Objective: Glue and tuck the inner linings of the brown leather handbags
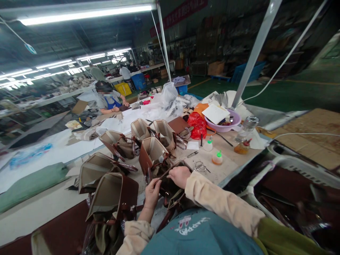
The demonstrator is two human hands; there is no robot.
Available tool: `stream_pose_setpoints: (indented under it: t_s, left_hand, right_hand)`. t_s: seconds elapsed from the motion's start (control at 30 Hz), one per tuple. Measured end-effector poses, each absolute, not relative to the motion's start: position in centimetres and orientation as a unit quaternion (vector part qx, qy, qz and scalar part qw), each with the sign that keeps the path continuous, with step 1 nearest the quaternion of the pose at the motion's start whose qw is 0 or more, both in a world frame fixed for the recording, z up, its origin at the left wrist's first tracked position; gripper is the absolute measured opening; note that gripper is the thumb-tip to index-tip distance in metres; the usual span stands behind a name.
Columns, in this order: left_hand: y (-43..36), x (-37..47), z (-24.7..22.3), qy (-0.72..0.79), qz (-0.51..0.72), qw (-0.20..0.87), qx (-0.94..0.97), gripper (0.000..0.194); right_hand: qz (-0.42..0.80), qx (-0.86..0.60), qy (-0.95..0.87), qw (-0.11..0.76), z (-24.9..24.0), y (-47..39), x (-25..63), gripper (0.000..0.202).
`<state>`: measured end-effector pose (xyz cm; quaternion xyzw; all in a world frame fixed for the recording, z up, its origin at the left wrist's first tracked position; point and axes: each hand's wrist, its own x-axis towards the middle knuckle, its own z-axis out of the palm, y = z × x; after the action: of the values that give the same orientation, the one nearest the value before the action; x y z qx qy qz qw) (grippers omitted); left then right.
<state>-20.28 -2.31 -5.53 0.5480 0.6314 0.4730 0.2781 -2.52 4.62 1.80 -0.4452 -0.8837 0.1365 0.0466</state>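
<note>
I have both hands on a brown bag (169, 187), which sits nearer to me than the lilac basin (223, 128) and to the left of it. My left hand (152, 193) is nearly closed, thumb and fingers pinching a thin brown strip (165, 174) at the bag's mouth; whether that is the rim or a strap, I cannot tell. My right hand (180, 176) is curled almost into a fist, its fingertips gripping the same strip a little closer to the basin, so a short length runs between my two hands. More bags (152, 156) stand open to the left of the basin, their pale linings showing. Just left of the basin, and seeming to touch it, is a red plastic bag (196, 126). Between the basin and my right hand lie the scissors (199, 166), the snips (192, 154) and a green-capped bottle (217, 159) with orange liquid low in it. A glass jar (250, 124) stands just right of the basin, an amber bottle (241, 147) on the near side of the jar. The white crate (251, 191) is right of the basin and closer to me. Well left of the basin, beyond the bags, a co-worker (108, 101) handles something dark.
</note>
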Motion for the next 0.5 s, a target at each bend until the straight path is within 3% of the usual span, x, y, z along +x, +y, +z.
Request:
stream_pose_setpoints:
  t_s: [0.5]
  left_hand:
    - [-2.1,-20.2,-5.2,0.638,0.464,0.273,0.55,0.025]
  right_hand:
    - [0.154,-0.455,-0.876,0.041,2.2,5.7,-3.1,0.048]
